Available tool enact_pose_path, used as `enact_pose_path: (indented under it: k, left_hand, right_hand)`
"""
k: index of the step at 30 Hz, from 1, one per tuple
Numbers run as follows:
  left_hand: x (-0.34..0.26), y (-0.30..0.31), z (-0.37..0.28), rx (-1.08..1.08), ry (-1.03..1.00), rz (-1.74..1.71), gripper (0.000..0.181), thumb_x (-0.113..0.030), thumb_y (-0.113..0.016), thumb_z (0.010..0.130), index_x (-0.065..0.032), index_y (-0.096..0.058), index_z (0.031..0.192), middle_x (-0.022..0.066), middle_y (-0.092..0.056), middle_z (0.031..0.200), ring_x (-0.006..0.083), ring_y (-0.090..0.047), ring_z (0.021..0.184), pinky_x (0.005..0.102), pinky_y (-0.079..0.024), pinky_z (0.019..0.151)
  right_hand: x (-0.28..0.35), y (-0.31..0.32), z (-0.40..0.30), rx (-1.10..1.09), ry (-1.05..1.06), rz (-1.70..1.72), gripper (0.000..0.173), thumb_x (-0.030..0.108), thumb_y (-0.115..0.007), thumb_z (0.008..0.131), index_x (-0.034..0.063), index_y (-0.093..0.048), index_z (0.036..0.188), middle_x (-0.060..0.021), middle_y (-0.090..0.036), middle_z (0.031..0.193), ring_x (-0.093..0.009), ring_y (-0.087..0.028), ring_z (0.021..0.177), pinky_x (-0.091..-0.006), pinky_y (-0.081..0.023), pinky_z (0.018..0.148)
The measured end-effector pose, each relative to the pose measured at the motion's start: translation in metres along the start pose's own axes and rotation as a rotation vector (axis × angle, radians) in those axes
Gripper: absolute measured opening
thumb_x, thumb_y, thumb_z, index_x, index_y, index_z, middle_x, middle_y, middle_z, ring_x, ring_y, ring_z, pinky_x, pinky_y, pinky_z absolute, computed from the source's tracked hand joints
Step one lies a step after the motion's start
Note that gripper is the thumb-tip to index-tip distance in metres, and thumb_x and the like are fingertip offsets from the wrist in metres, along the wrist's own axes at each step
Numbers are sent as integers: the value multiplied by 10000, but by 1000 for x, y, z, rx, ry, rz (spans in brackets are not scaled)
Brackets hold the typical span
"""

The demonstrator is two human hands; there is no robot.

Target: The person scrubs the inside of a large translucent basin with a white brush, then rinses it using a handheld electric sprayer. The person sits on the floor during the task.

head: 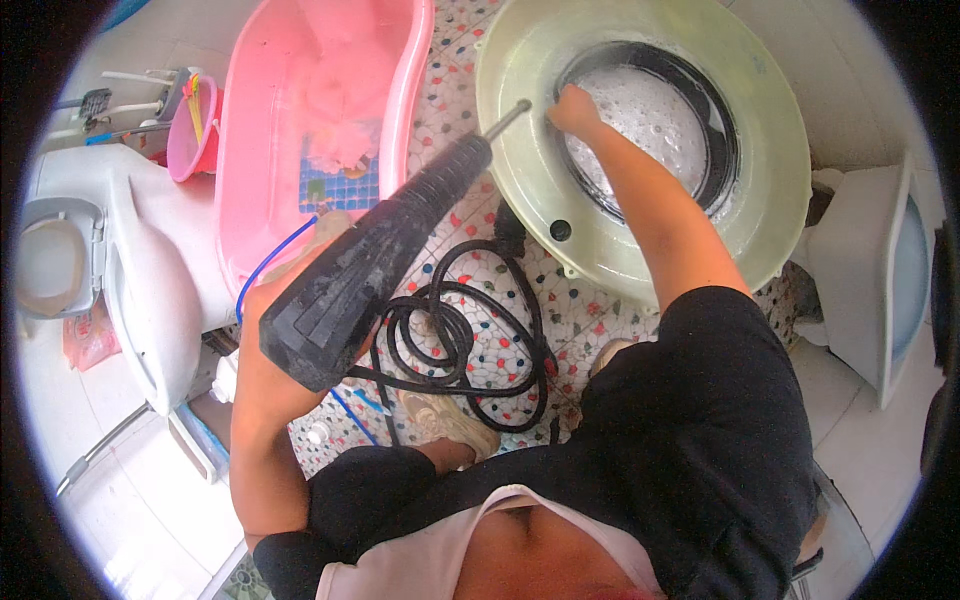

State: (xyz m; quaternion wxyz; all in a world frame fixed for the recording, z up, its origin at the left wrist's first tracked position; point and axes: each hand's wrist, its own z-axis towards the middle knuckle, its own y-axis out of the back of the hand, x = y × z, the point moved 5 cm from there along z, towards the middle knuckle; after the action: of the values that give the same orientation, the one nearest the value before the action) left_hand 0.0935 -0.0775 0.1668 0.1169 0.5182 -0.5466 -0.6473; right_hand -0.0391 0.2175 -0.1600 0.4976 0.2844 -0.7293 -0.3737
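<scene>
My left hand [300, 262] is wrapped around a black steam-cleaner-like spray gun [352, 277], mostly hidden behind its body; its thin metal nozzle points up and right. A pale green plastic tub [517, 45] stands at the upper right, with a round black-rimmed opening [724, 150] in its middle that shows foamy water [652, 120]. At the left edge of that opening, my right hand [576, 112] is bent with the fingers curled at the black rim; whether they grip it cannot be told. The nozzle tip lies over the tub's left side.
Coiled black hose [536, 322] lies on the mosaic-patterned floor [585, 300] near my shoes. A pink baby bathtub [262, 112] stands at the upper left, beside a white toilet [150, 247] and a pink bucket [180, 142] near brushes. A white washbasin [862, 262] is at the right.
</scene>
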Motion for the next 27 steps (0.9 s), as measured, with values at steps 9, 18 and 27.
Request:
enact_pose_path:
  k: [9, 18, 27]
  left_hand:
    - [19, -15, -1, 69, 100, -108, 364, -119, -711, 700, -15, -601, 1031, 101, -637, 923, 206, -592, 840, 300, -444, 792]
    - [60, -34, -7, 117, 240, -238, 529, -121, -742, 600, -41, -566, 1093, 115, -622, 980, 231, -595, 902, 319, -436, 828]
    - [58, -33, -3, 84, 256, -384, 471, -118, -738, 653, -18, -564, 1079, 97, -631, 953, 165, -590, 873, 290, -437, 821]
  right_hand:
    - [-1, -32, -58, 229, 338, -33, 332, 157, -580, 653, -63, -545, 899, -292, -571, 926, -426, -544, 924, -446, -432, 816]
    - [-12, -35, -122, 460, 494, -71, 325, 218, -572, 705, -48, -541, 890, -262, -579, 878, -428, -547, 869, -457, -441, 766]
    - [3, -33, -119, 292, 286, -123, 306, 219, -576, 684, -42, -593, 843, -257, -600, 889, -392, -579, 869, -414, -466, 792]
